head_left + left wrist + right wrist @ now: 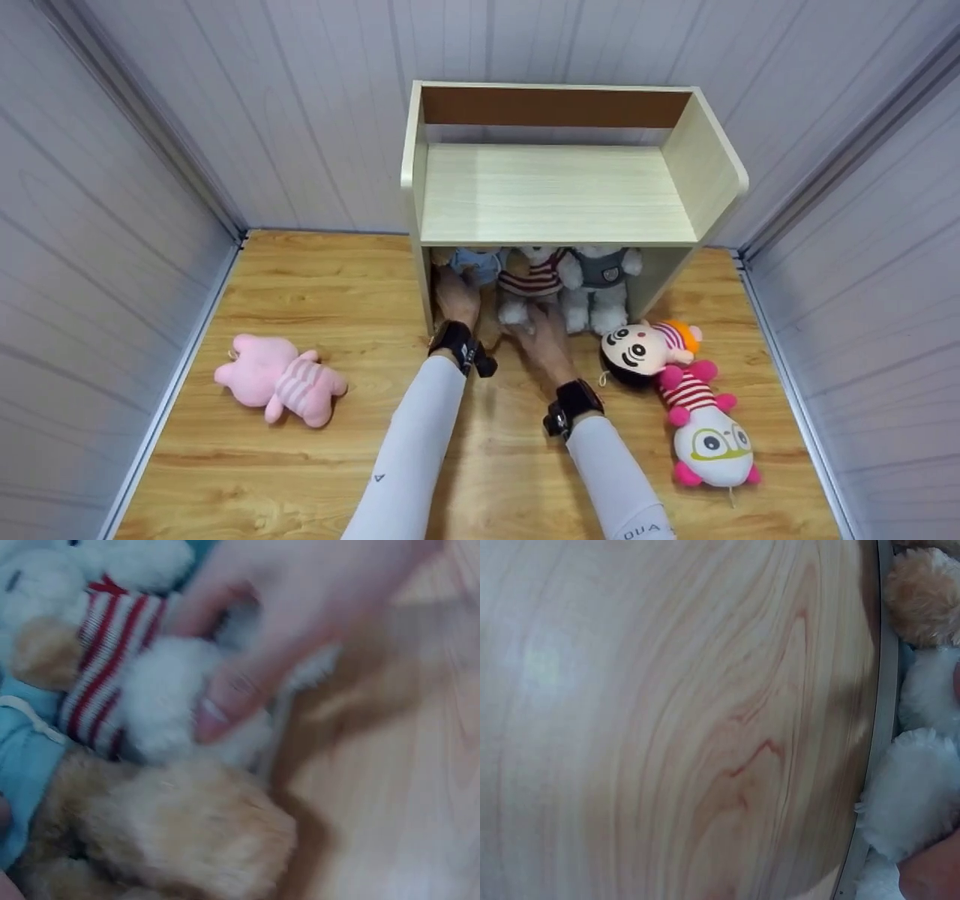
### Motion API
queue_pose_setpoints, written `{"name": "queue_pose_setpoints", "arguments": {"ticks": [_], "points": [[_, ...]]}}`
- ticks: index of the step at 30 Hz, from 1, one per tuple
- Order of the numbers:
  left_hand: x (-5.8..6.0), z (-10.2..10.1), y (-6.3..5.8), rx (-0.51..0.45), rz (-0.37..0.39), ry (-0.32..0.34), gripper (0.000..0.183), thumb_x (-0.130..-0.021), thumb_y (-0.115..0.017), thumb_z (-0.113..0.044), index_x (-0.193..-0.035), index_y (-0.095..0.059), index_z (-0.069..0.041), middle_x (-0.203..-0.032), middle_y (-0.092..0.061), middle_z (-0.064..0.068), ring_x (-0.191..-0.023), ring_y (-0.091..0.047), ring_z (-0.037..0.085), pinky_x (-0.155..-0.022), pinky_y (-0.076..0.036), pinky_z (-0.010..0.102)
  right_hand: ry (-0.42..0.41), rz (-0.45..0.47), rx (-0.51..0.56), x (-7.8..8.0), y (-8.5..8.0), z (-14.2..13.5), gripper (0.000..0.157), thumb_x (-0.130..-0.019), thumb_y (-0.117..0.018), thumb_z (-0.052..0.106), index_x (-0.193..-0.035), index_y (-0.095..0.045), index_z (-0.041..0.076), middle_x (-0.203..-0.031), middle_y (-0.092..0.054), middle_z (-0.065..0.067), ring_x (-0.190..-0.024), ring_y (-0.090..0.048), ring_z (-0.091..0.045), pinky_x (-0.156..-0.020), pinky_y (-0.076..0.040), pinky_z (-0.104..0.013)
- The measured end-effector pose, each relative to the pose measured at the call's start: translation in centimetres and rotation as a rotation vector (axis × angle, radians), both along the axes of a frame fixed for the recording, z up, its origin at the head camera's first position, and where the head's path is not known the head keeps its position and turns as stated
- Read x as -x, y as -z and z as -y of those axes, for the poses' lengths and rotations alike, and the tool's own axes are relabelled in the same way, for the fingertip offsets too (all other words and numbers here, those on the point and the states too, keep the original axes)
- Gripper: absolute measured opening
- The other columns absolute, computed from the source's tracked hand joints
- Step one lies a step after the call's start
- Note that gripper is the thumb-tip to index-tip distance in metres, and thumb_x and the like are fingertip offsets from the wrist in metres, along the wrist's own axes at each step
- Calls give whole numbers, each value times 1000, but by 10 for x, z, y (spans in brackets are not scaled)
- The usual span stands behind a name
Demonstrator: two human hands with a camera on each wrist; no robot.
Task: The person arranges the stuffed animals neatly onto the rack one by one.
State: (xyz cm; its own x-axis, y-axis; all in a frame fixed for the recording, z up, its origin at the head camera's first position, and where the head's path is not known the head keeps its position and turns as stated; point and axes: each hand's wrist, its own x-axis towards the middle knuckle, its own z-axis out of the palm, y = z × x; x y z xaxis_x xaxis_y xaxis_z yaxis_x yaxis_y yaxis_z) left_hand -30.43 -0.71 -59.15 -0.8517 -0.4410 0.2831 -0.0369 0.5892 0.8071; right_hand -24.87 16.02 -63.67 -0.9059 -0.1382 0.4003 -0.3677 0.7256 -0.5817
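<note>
While the pink toy (253,369) is lying at the left on the wooden floor (495,465), your left hand (457,298) is sitting inside the lower compartment of the shelf (559,193), beside the blue-shirted bear (480,265). Its thumb side is facing that bear, but the other fingers are disappearing into shadow, so I cannot tell whether they are gripping.

Next to it, the striped bear (536,281) is sitting in the middle of the row, and your right hand (546,341) is holding it low down, thumb and fingers pinching a white foot (161,694) from either side. The grey-vested bear (601,268) is sitting just right of those fingers. Outside the compartment, the black-haired doll (630,351) is lying near its right panel, and the toy with green glasses (711,442) is touching the doll.

The head view is showing the whole row, though the shelf board is hiding much of the bears' heads. The left wrist view, somewhat blurred, is revealing your right thumb pressing on the white fur and a brown foot (225,825) close by. The right wrist view is mostly showing floor, with a thin pale edge (885,690) running between it and the furry feet.
</note>
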Motion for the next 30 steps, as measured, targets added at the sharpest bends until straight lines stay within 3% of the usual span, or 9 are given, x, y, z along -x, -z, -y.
{"name": "queue_pose_setpoints", "arguments": {"ticks": [4, 7, 11, 14, 19, 24, 27, 30], "points": [[-7, 6, 9, 7, -36, -36, 23, -100, -63, -12, -113, -61, 7, -96, -67, 28, -89, -67, 48, -76, -55, 58, -9, 32, -7, -3, 1, 7, 42, -93, -79, 23, -124, -69, -2, -125, -60, -29, -116, -56, -45, -101, -45, -57], [-13, 8, 12, 9, -71, -43, 31, -101, -63, -14, -123, -59, 7, -110, -65, 32, -99, -65, 49, -83, -55, 58, -31, 22, -4, -3, 2, 12, 43, -92, -79, 23, -127, -69, -1, -125, -60, -30, -116, -57, -45, -101, -46, -58], [-22, 7, 12, 177, -77, -55, 44, -100, -65, -15, -133, -54, 12, -128, -55, 39, -108, -61, 51, -86, -55, 59, -40, -19, -19, -3, 4, 15, 40, -91, -80, 20, -122, -70, -3, -118, -62, -29, -110, -58, -45, -96, -48, -58], [-26, 7, 7, 321, -68, -38, 47, -95, -67, -14, -129, -55, 16, -123, -55, 42, -100, -62, 52, -79, -56, 59, -20, -75, -32, -3, 6, 14, 36, -88, -82, 15, -115, -71, -5, -110, -63, -28, -103, -59, -45, -91, -48, -59], [-34, 10, -5, 395, -60, 89, 60, -85, -70, -15, -127, -50, 23, -118, -54, 45, -103, -60, 53, -87, -54, 58, -15, -106, -42, -1, 5, 12, 35, -87, -83, 15, -112, -71, -5, -105, -64, -28, -99, -60, -46, -88, -48, -59], [-43, 8, 3, 352, -121, 206, 78, -91, -71, -23, -138, -36, 28, -132, -44, 49, -123, -49, 59, -104, -46, 61, 3, -95, -74, 0, 1, 9, 34, -86, -84, 17, -110, -71, -5, -103, -65, -27, -99, -60, -47, -89, -48, -60], [-56, 5, 3, 316, -140, 276, 80, -88, -74, -15, -145, -33, 24, -145, -33, 50, -134, -38, 63, -110, -38, 66, 11, -83, -86, 0, 1, 7, 35, -86, -83, 15, -112, -70, -5, -103, -64, -28, -100, -60, -47, -90, -48, -60], [-69, 2, 0, 356, -109, 360, 77, -83, -78, -5, -148, -42, 13, -154, -24, 46, -141, -28, 64, -109, -33, 74, 7, -75, -84, -1, 3, 5, 38, -85, -83, 13, -115, -69, -7, -104, -64, -29, -102, -60, -49, -92, -48, -61]]}}
